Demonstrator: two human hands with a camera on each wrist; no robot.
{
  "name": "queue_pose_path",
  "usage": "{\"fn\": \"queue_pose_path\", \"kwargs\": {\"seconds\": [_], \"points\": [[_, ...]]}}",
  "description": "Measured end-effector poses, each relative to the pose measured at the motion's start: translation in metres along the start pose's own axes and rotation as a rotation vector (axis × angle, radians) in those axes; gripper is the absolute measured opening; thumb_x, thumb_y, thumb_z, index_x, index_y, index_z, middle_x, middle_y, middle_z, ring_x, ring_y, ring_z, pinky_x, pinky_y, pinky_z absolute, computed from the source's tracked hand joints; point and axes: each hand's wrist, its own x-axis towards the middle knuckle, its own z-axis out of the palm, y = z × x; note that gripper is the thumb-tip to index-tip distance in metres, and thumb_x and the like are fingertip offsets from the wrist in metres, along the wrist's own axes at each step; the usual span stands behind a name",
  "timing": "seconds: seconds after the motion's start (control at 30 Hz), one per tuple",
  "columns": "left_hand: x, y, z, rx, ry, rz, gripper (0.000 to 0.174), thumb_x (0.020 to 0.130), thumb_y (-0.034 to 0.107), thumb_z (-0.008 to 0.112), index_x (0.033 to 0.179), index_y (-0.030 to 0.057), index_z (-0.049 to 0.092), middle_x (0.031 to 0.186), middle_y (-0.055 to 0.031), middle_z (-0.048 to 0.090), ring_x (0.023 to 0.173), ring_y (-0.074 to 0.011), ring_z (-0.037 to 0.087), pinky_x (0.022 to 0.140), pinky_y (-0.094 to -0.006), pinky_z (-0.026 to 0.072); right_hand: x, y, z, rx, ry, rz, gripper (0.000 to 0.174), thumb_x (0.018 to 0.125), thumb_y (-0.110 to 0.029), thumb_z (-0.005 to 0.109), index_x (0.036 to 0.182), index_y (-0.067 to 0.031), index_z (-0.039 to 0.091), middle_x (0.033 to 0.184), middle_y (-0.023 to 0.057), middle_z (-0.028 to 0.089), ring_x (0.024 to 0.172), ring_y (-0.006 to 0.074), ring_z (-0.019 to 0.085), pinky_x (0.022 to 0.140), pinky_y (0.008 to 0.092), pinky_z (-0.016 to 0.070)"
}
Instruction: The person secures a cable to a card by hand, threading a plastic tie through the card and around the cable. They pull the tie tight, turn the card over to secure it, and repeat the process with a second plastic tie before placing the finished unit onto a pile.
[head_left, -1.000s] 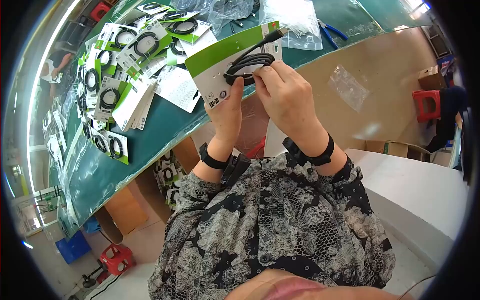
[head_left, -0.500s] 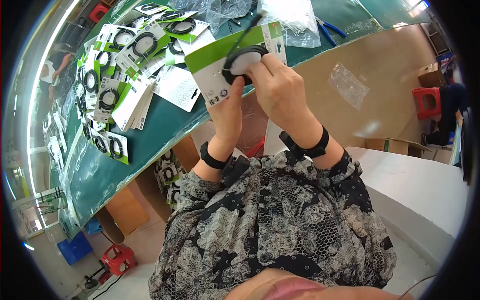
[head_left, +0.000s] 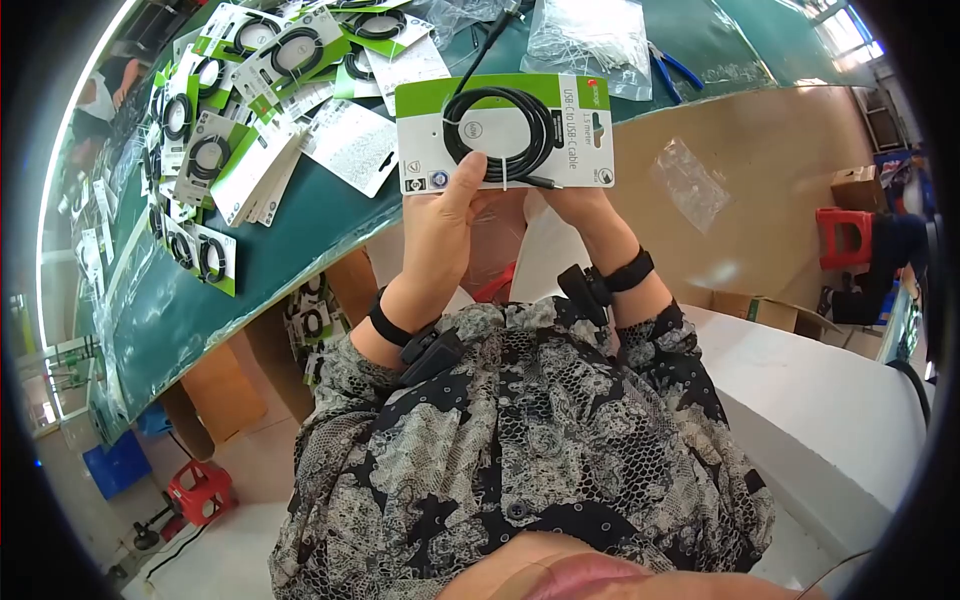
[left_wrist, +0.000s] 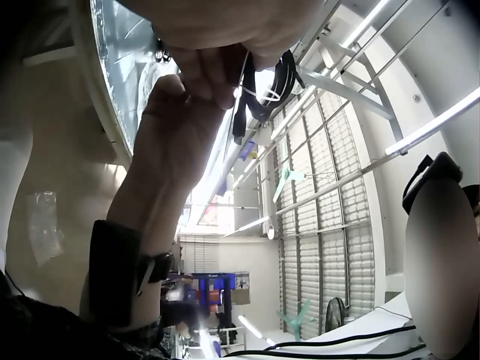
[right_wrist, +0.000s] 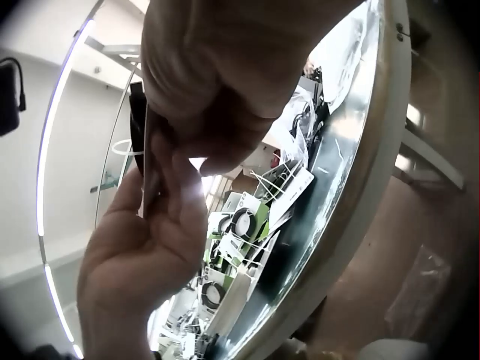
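Note:
A green and white card (head_left: 420, 135) faces the head camera, printed "USB-C to USB-C cable", with a coiled black cable (head_left: 545, 125) on its front. One cable end sticks up past the card's top edge; the other lies along the bottom edge. The left hand (head_left: 440, 225) grips the card's lower left, thumb on the front over the coil. The right hand (head_left: 585, 212) is at the lower right, its fingers behind the card and hidden in the head view. In the right wrist view the right hand (right_wrist: 217, 82) is close against the card, seen edge-on. White ties loop round the coil.
Many carded cables (head_left: 210, 158) and a stack of cards (head_left: 262, 180) cover the left of the green table (head_left: 300, 235). Behind the card are a bag of white ties (head_left: 590, 45) and blue-handled pliers (head_left: 675, 72). A red stool (head_left: 200, 492) stands lower left.
The card has turned flat toward the head camera. The right hand has moved from the coil on the front down to the lower edge, its fingers now behind the card.

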Motion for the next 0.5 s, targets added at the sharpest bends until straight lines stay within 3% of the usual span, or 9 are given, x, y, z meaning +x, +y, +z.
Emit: {"fn": "queue_pose_path", "kwargs": {"seconds": [0.07,0.17,0.33,0.43,0.47,0.5], "points": [[-0.001,-0.002,-0.004,0.033,0.058,0.016,0.031,0.092,0.011,0.058,0.121,0.0039,0.049,0.11,-0.0071,0.061,0.094,-0.0177,0.063,0.077,-0.0306,0.0543,0.0,-0.001,0.002,-0.045,-0.03,-0.006,0.041,0.076,0.006,0.065,0.115,-0.0025,0.056,0.111,0.011,0.059,0.102,0.0219,0.058,0.087,0.0326,0.0472],[-0.003,0.001,0.002,0.019,0.039,0.056,0.032,0.091,0.011,0.058,0.121,0.004,0.049,0.111,-0.0072,0.06,0.095,-0.0178,0.063,0.077,-0.031,0.0543,-0.003,0.004,0.013,0.013,0.158,-0.221,0.04,0.077,0.007,0.064,0.116,-0.0018,0.056,0.11,0.0117,0.06,0.102,0.0241,0.058,0.086,0.0337,0.0476],[0.003,0.0,-0.003,0.031,0.014,0.032,0.031,0.091,0.012,0.059,0.12,0.0028,0.051,0.111,-0.0077,0.061,0.095,-0.0186,0.063,0.078,-0.0316,0.0546,-0.003,0.019,0.013,-0.027,0.225,-0.254,0.04,0.077,0.004,0.065,0.116,-0.0012,0.055,0.11,0.0122,0.06,0.099,0.0248,0.058,0.085,0.0339,0.0478],[0.013,-0.003,-0.015,-0.006,0.027,0.023,0.03,0.091,0.012,0.059,0.118,0.0012,0.052,0.11,-0.0086,0.061,0.094,-0.0193,0.063,0.078,-0.032,0.0549,-0.004,0.015,-0.001,-0.019,0.276,0.069,0.026,0.078,0.0,0.062,0.104,-0.0024,0.059,0.093,0.0113,0.061,0.082,0.0264,0.059,0.073,0.0354,0.0484],[0.017,-0.003,-0.02,-0.026,0.035,0.021,0.029,0.091,0.012,0.059,0.117,0.0004,0.052,0.11,-0.009,0.061,0.094,-0.0197,0.063,0.079,-0.0321,0.055,-0.006,0.015,-0.011,-0.011,0.274,0.067,0.026,0.078,0.0,0.062,0.104,-0.0024,0.059,0.093,0.0113,0.061,0.082,0.0264,0.059,0.073,0.0354,0.0484],[0.019,-0.004,-0.024,-0.02,0.042,0.027,0.029,0.091,0.012,0.059,0.117,0.0004,0.052,0.11,-0.009,0.061,0.094,-0.0197,0.063,0.079,-0.0321,0.055,-0.011,0.015,-0.026,0.041,0.392,0.159,0.032,0.078,-0.002,0.064,0.11,-0.0038,0.058,0.099,0.0109,0.06,0.086,0.0244,0.059,0.075,0.0336,0.0482]]}}
